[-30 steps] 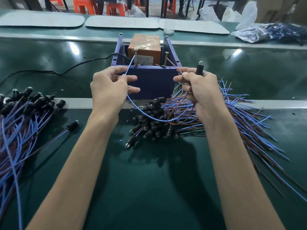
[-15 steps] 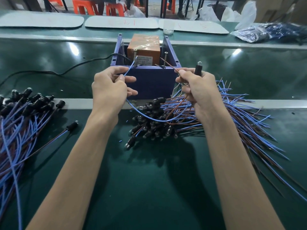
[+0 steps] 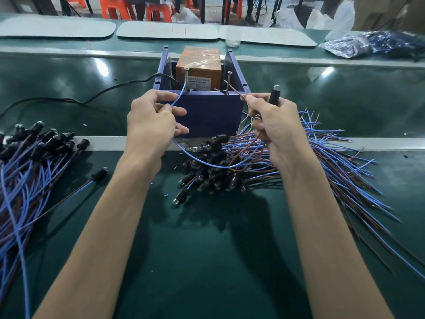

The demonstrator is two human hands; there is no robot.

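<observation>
green bench [image 3: 207,261], blue box [image 3: 207,113], central bulb pile [image 3: 213,173], left bulb pile [image 3: 30,162]

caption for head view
Left hand holds thin blue wire, right hand thin brown wire, at purple plastic box's upright screws.

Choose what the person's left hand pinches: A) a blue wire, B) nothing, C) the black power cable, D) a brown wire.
A: the left hand pinches the blue wire, which runs up toward a screw on the purple box; the right hand holds the brown wire.
</observation>
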